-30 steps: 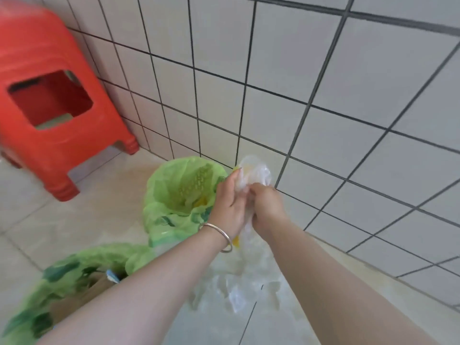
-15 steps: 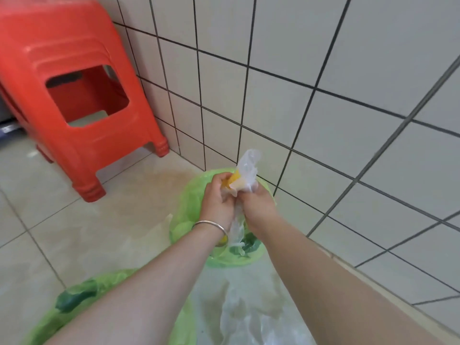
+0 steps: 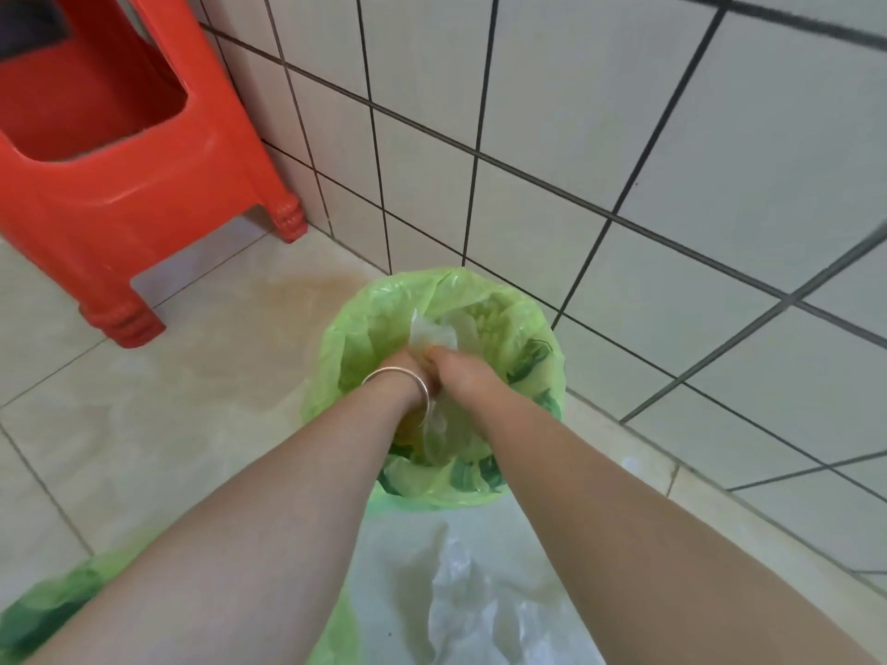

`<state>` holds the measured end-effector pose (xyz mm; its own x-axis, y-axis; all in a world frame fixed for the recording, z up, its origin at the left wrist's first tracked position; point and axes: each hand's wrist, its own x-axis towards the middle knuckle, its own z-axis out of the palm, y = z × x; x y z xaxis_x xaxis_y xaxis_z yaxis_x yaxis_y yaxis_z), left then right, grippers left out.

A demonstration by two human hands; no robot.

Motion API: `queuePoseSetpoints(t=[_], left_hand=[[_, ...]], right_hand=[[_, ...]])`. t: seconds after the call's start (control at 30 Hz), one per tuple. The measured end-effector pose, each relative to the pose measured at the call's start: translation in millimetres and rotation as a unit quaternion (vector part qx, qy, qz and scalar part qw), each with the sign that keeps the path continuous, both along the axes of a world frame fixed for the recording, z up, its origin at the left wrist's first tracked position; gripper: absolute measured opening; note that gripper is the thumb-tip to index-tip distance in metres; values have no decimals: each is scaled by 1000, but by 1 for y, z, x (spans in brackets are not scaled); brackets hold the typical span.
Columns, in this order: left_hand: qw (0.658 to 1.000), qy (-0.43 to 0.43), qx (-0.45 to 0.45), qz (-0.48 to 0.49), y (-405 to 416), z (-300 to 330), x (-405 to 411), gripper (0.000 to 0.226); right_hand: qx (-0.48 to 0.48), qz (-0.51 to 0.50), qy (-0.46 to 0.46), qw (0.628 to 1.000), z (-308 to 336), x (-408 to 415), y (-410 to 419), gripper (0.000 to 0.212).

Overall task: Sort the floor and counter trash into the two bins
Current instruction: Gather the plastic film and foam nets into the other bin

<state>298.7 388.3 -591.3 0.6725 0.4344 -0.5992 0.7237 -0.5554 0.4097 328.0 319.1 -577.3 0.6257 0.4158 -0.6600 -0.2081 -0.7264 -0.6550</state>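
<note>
A bin lined with a green plastic bag (image 3: 537, 357) stands on the floor against the tiled wall. Both my hands are over its open mouth, side by side. My left hand (image 3: 405, 369), with a silver bangle at the wrist, and my right hand (image 3: 456, 371) are both shut on a crumpled clear plastic bag (image 3: 432, 336); part of it sticks up above my fingers and part hangs down between my wrists into the bin. A second green-lined bin (image 3: 53, 602) shows at the bottom left, mostly hidden by my left forearm.
A red plastic stool (image 3: 120, 175) stands at the upper left, close to the wall. A clear plastic sheet (image 3: 480, 607) lies on the floor between my forearms. White wall tiles with dark grout rise behind the bin. Pale floor tiles lie between the stool and the bin.
My hands have gone down with the clear plastic bag, from above the bin's rim to inside its mouth. The view has tilted down and closer to the bin.
</note>
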Motion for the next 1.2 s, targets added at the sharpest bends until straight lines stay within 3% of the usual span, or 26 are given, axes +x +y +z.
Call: queuePoseSetpoints(t=[0.07,0.17,0.23,0.3,0.37,0.43,0.5,0.63,0.7,0.77,0.87,0.97,1.07,1.2], left_hand=[[995,59,9,-82,0,-3,0,40],[977,140,27,-158,3,-10,3,43],[969,168,56,-172,4,-9,9,47],[965,154,116,-179,4,1,9,42],[960,82,207,-168,1,17,4,35],[948,-41,281,-146,-11,42,-8,42],[919,-170,318,-161,-32,66,-20,42],[852,-408,268,-191,-94,87,-44,35],[836,-460,215,-209,-126,88,-59,33],[841,-477,170,-191,-155,76,-76,33],[912,-399,79,-57,-192,34,-110,36],[978,-168,52,115,-216,-16,-146,52],[969,-8,-11,247,-227,-47,-167,78],[966,46,-10,255,-232,-81,-167,103]], right_hand=[[-72,109,-36,991,2,0,0,41],[-182,244,-136,943,7,3,-2,31],[-217,286,-189,914,11,6,-5,28],[-226,277,-211,910,23,4,-9,34],[-170,215,-236,932,36,2,-17,21],[-78,132,-280,948,48,-5,-38,38],[30,54,-356,932,56,-14,-68,47],[125,-54,-406,904,54,-35,-142,40],[102,-65,-409,904,43,-46,-181,36],[52,-62,-409,909,28,-56,-221,32],[-52,-91,-367,924,0,-72,-273,34],[-133,-216,-229,940,-24,-90,-304,55],[-163,-253,-118,946,-46,-101,-319,76],[-174,-212,-64,960,-72,-97,-316,93]])
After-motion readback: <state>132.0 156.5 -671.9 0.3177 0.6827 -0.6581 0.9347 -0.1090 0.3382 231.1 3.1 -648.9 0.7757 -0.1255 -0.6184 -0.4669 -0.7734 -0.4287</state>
